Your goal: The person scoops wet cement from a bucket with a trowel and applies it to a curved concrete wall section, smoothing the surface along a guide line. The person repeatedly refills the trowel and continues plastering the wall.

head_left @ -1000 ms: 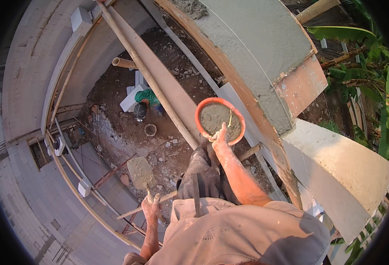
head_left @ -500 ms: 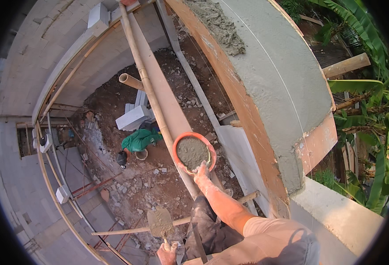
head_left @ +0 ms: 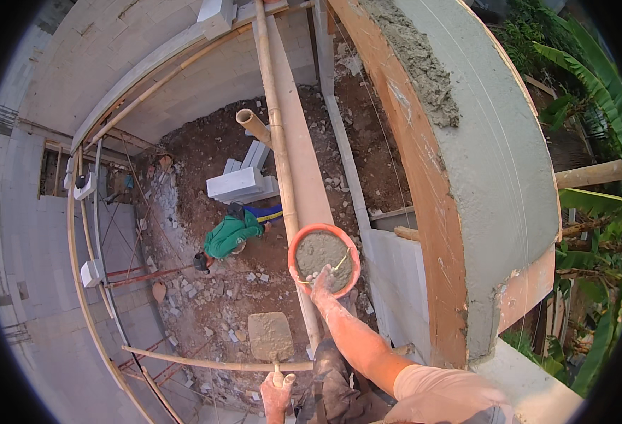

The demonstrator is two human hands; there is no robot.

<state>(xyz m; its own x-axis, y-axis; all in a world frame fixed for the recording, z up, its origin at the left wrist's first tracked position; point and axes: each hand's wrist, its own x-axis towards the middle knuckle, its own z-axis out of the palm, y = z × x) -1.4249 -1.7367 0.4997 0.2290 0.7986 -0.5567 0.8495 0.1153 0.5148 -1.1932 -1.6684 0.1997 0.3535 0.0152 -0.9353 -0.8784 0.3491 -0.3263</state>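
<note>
My right hand (head_left: 321, 284) grips the thin yellow handle of an orange bucket (head_left: 355, 263) at its near side. Wet grey mortar (head_left: 318, 252) lies inside the bucket, which is over the lower part of a long plank (head_left: 302, 155). At the bottom, left of my dark trousers, my left hand (head_left: 276, 399) is closed round a trowel's handle. The trowel (head_left: 270, 336) has a broad, squarish blade coated with mortar and points away from me. To the right runs a curved, mortar-covered surface (head_left: 505, 184) with a rough heap of mortar (head_left: 424, 71) along its inner edge.
Far below, a person in green (head_left: 232, 234) bends over the rubble-strewn ground, near stacked white blocks (head_left: 237, 185). A bamboo pole (head_left: 277, 120) runs beside the plank; another pole (head_left: 212, 364) crosses under the trowel. Brown formwork (head_left: 413, 169) borders the mortar. Banana leaves (head_left: 594, 81) grow at right.
The whole view has shifted, with most things lower and further right in it. The trowel blade has turned more squarely toward view. The person below has changed posture. Both holds stay the same.
</note>
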